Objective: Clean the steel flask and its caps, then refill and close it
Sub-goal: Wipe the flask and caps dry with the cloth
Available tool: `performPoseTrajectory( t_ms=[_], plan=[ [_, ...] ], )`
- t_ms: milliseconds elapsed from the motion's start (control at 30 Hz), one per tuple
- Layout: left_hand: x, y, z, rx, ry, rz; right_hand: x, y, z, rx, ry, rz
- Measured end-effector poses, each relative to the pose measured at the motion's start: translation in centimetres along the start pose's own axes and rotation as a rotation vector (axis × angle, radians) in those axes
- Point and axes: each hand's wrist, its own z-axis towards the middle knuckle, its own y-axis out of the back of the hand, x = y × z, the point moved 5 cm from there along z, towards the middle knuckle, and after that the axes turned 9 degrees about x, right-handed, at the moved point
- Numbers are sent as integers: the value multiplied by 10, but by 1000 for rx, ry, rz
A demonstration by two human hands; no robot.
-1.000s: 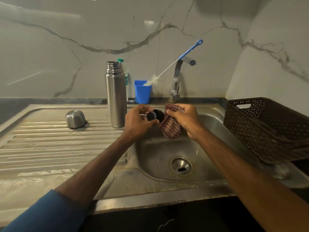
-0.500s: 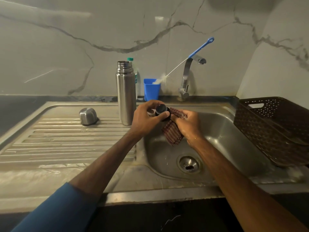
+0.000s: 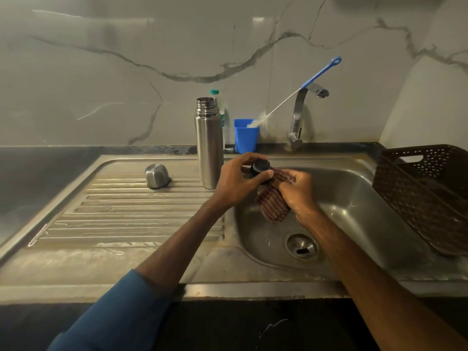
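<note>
Cap (image 3: pixel 262 165) turned upward; left hand (image 3: pixel 238 182) grips it, right hand (image 3: pixel 298 191) grips cloth (image 3: pixel 274 206) above basin (image 3: pixel 354 198).

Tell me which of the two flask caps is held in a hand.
The small black cap, gripped by the left hand above the sink; the steel cap sits on the draining board.

Head-worn camera looks forward and down, close over the sink (image 3: pixel 354 193).
</note>
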Motion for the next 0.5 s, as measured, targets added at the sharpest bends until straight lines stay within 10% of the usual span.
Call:
performPoseTrajectory(
  t_ms=[500],
  plan=[
    [-1,162,-44,-321,30,127,38,-42,-6,-17,63,1]
  ],
)
